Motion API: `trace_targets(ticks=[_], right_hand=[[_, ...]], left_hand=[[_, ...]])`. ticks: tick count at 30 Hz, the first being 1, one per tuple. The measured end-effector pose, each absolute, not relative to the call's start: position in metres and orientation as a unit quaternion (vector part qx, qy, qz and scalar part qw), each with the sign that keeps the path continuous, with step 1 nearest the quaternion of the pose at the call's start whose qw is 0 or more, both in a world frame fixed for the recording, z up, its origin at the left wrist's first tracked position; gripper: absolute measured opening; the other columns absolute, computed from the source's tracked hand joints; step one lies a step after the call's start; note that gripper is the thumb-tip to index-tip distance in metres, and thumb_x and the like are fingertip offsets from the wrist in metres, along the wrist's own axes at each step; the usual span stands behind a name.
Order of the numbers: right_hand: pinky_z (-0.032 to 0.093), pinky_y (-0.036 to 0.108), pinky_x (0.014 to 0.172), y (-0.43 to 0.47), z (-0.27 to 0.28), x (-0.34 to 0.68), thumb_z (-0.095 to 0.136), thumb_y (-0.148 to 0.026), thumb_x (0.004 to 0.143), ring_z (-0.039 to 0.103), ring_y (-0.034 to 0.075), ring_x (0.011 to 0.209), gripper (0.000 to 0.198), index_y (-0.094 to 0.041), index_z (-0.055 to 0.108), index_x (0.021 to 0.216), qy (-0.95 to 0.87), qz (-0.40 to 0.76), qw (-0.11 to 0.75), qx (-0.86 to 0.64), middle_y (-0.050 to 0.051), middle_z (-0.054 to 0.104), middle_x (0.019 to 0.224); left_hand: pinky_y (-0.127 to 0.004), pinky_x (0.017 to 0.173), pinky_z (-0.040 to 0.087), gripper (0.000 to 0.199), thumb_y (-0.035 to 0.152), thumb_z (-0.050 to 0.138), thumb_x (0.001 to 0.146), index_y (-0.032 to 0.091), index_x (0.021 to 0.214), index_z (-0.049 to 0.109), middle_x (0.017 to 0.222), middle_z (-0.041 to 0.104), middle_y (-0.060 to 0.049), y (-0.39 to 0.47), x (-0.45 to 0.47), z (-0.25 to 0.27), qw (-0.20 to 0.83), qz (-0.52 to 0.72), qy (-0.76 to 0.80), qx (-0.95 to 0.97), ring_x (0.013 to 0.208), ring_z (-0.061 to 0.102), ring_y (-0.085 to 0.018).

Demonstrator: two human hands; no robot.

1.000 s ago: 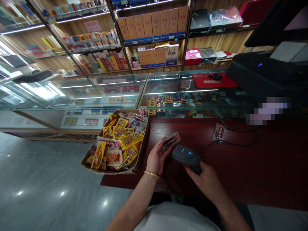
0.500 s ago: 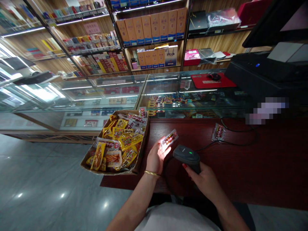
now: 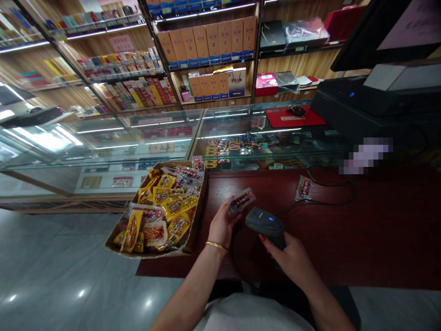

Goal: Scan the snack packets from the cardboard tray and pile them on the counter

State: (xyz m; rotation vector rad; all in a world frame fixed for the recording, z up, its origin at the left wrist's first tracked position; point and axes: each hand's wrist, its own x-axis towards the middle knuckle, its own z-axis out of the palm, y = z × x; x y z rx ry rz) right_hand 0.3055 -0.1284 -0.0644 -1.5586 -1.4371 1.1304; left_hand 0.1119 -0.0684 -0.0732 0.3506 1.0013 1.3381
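My left hand (image 3: 221,226) holds a small clear snack packet (image 3: 242,201) with a dark label, pinched at its left end above the counter. In my right hand (image 3: 292,257) is a dark grey barcode scanner (image 3: 264,221), its head pointed at the packet and a blue light lit on top. The scanner's grip is partly hidden by my fingers. To the left, a cardboard box (image 3: 197,225) holds several yellow and clear snack packets. Another snack packet (image 3: 304,188) of the same dark-label kind lies on the counter at the right, touching a cable.
The dark red wooden counter (image 3: 344,243) runs to the right, with a black cable (image 3: 330,201) across it. Behind stands a glass display case (image 3: 234,124) bearing a red mouse pad (image 3: 275,118) and a mouse (image 3: 296,110). A monitor (image 3: 365,32) and black machine (image 3: 361,105) stand right.
The bright scanner light on the packet and left fingers has gone out, and the scanner's indicator has turned from green to blue. The whole view has shifted slightly.
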Motion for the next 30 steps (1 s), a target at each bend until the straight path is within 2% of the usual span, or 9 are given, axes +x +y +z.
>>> trace_targets(ticks=[4, 10, 14, 19, 22, 24, 28, 30], right_hand=[[0.056, 0.031, 0.056, -0.133, -0.065, 0.319, 0.070, -0.056, 0.082, 0.073, 0.025, 0.062, 0.042, -0.017, 0.080, 0.096, -0.533, 0.431, 0.372, -0.626, 0.009, 0.080, 0.075], [0.056, 0.032, 0.057, -0.144, -0.068, 0.344, 0.070, -0.061, 0.080, 0.071, 0.025, 0.058, 0.044, -0.018, 0.078, 0.085, -0.484, 0.421, 0.384, -0.664, 0.006, 0.077, 0.066], [0.057, 0.033, 0.058, -0.148, -0.065, 0.354, 0.071, -0.062, 0.077, 0.071, 0.026, 0.061, 0.044, -0.019, 0.076, 0.082, -0.467, 0.415, 0.393, -0.674, 0.007, 0.078, 0.068], [0.056, 0.034, 0.059, -0.151, -0.065, 0.358, 0.070, -0.064, 0.077, 0.071, 0.027, 0.063, 0.048, -0.017, 0.078, 0.087, -0.463, 0.409, 0.391, -0.682, 0.008, 0.079, 0.071], [0.057, 0.034, 0.059, -0.150, -0.066, 0.356, 0.071, -0.065, 0.074, 0.073, 0.029, 0.066, 0.049, -0.018, 0.078, 0.085, -0.458, 0.415, 0.381, -0.687, 0.008, 0.080, 0.072], [0.057, 0.035, 0.060, -0.148, -0.067, 0.353, 0.073, -0.066, 0.071, 0.075, 0.030, 0.068, 0.049, -0.018, 0.078, 0.084, -0.463, 0.416, 0.372, -0.689, 0.008, 0.081, 0.072], [0.057, 0.034, 0.057, -0.140, -0.070, 0.342, 0.074, -0.063, 0.070, 0.074, 0.029, 0.061, 0.046, -0.018, 0.078, 0.081, -0.475, 0.420, 0.356, -0.686, 0.007, 0.079, 0.066], [0.057, 0.034, 0.055, -0.135, -0.072, 0.335, 0.076, -0.061, 0.070, 0.074, 0.028, 0.060, 0.046, -0.017, 0.079, 0.082, -0.472, 0.439, 0.357, -0.676, 0.008, 0.080, 0.068]], left_hand=[[-0.025, 0.077, 0.058, 0.041, 0.034, 0.073, 0.086, 0.019, 0.124, 0.073, 0.123, 0.075, -0.013, -0.047, 0.128, -0.081, 0.678, 0.556, 0.453, 0.162, 0.101, 0.073, -0.020], [-0.029, 0.090, 0.056, 0.021, 0.021, 0.069, 0.087, 0.014, 0.107, 0.072, 0.121, 0.073, -0.015, 0.008, 0.191, -0.090, 0.726, 0.478, 0.444, 0.219, 0.103, 0.071, -0.019], [-0.030, 0.087, 0.055, 0.031, 0.021, 0.075, 0.083, 0.016, 0.112, 0.070, 0.114, 0.073, -0.013, 0.035, 0.239, -0.098, 0.734, 0.424, 0.464, 0.259, 0.097, 0.070, -0.018], [-0.037, 0.086, 0.056, 0.044, 0.010, 0.077, 0.071, 0.014, 0.115, 0.073, 0.088, 0.074, -0.008, 0.044, 0.266, -0.100, 0.737, 0.326, 0.495, 0.325, 0.084, 0.069, -0.019], [-0.042, 0.091, 0.055, 0.042, 0.004, 0.072, 0.067, 0.013, 0.107, 0.078, 0.075, 0.072, -0.006, 0.038, 0.256, -0.097, 0.702, 0.304, 0.529, 0.368, 0.083, 0.069, -0.023], [-0.042, 0.095, 0.054, 0.041, 0.004, 0.071, 0.067, 0.016, 0.105, 0.081, 0.075, 0.074, -0.006, 0.030, 0.238, -0.091, 0.672, 0.312, 0.543, 0.395, 0.086, 0.070, -0.025], [-0.039, 0.103, 0.051, 0.037, 0.011, 0.072, 0.071, 0.022, 0.105, 0.083, 0.097, 0.079, -0.007, 0.000, 0.172, -0.058, 0.591, 0.364, 0.534, 0.484, 0.098, 0.070, -0.026], [-0.038, 0.103, 0.050, 0.032, 0.018, 0.071, 0.076, 0.023, 0.106, 0.083, 0.105, 0.080, -0.007, -0.012, 0.127, -0.030, 0.483, 0.385, 0.515, 0.594, 0.097, 0.070, -0.026]])
